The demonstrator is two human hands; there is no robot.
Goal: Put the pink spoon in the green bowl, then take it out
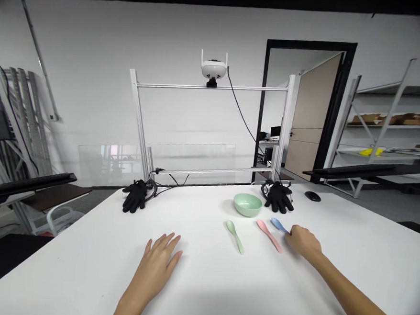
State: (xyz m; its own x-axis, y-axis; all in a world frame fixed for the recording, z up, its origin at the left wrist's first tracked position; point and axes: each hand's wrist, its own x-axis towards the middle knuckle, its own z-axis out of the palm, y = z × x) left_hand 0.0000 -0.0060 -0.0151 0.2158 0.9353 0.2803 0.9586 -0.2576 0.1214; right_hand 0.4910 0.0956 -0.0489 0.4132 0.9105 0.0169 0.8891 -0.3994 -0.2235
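Observation:
My right hand is closed round the handle of a blue spoon, whose bowl end points to the upper left. Just left of it lies a pink spoon, and further left a light green spoon, both flat on the white table. A green bowl stands behind the spoons; the part of its inside that shows holds nothing. Over on the left, my left hand rests palm down on or close above the table, fingers spread, with nothing in it.
Black gloves with cables lie at the back, one left and one right. A black mouse sits at the back right. Behind the table rises a metal frame carrying a white camera-like device.

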